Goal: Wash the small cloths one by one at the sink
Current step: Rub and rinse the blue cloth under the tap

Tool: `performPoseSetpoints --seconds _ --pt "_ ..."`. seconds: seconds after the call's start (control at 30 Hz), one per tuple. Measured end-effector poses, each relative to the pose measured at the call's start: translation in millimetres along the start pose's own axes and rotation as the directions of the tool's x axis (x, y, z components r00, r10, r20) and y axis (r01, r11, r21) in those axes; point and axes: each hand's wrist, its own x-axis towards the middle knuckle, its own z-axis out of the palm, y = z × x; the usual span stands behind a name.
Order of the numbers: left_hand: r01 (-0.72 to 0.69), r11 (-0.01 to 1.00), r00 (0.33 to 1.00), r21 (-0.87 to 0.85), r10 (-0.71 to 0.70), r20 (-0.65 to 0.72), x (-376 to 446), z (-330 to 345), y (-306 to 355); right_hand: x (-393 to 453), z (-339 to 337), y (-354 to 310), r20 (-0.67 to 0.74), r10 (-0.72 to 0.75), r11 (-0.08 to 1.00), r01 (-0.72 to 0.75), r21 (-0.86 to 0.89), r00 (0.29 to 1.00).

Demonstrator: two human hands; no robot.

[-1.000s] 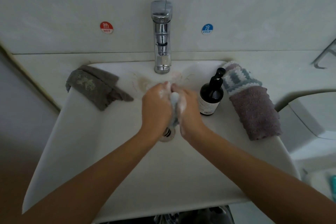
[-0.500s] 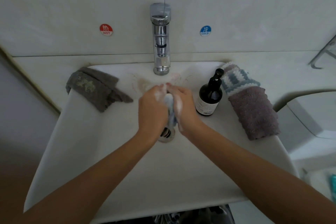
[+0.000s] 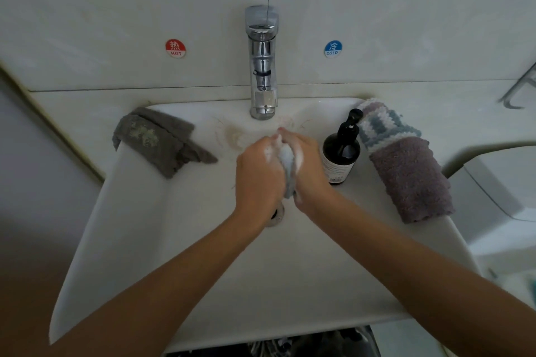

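Note:
Over the middle of the white sink (image 3: 203, 269), my left hand (image 3: 256, 177) and my right hand (image 3: 309, 168) grip a small pale blue cloth (image 3: 287, 166) squeezed between them. White foam covers the cloth and my fingers. The cloth's lower end hangs just above the drain (image 3: 277, 216), which my hands half hide. A grey-green cloth (image 3: 158, 140) lies on the sink's left rim. On the right rim lies a mauve cloth (image 3: 412, 180), with a striped white and blue cloth (image 3: 383, 124) behind it.
A chrome tap (image 3: 262, 66) stands at the back, its spout just beyond my hands; no water runs. A dark pump bottle (image 3: 342, 151) stands close to my right hand. Red HOT (image 3: 175, 48) and blue COLD (image 3: 332, 49) stickers mark the wall.
My hands keep rubbing the foamy cloth between them, shifting slightly against each other over the drain. The other cloths and the bottle have not moved.

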Motion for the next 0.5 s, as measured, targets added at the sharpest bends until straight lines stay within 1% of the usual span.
performPoseSetpoints --seconds 0.07,0.13,0.17,0.27,0.3,0.37,0.43,0.5 --pt "-0.061 0.998 0.996 0.017 0.062 -0.064 10.7 -6.3 1.8 -7.0 2.9 2.9 -0.012 0.015 0.998 -0.016 -0.067 1.0" --pt "-0.095 0.995 0.99 0.014 0.096 -0.103 10.5 -8.3 2.4 -6.1 5.5 3.9 -0.014 -0.02 0.995 0.019 -0.099 1.0" --pt "-0.099 0.995 0.99 0.024 0.101 -0.099 5.5 -7.6 2.9 -1.7 5.9 1.9 -0.012 -0.024 0.997 0.023 -0.078 1.0" --pt "-0.073 0.997 0.996 0.018 0.074 -0.058 -8.6 0.6 5.1 9.9 1.1 -2.6 -0.05 0.037 0.995 -0.032 0.091 0.998" --pt "-0.088 0.996 0.995 0.027 0.089 -0.039 -7.7 2.1 5.2 9.1 0.7 -1.6 -0.045 0.038 0.995 -0.034 0.091 0.998" --pt "-0.109 0.991 0.993 0.077 0.111 -0.035 2.2 -1.1 6.4 2.1 1.7 4.1 -0.032 0.025 1.0 -0.025 0.001 0.999" --pt "-0.138 0.986 0.987 0.098 0.146 -0.075 10.4 -6.4 2.7 -6.5 3.3 7.0 -0.058 0.044 0.998 -0.046 -0.032 0.997" --pt "-0.139 0.987 0.987 0.084 0.144 -0.065 1.4 -7.6 2.7 -3.2 0.8 9.0 -0.018 -0.021 0.998 0.02 -0.053 1.0"
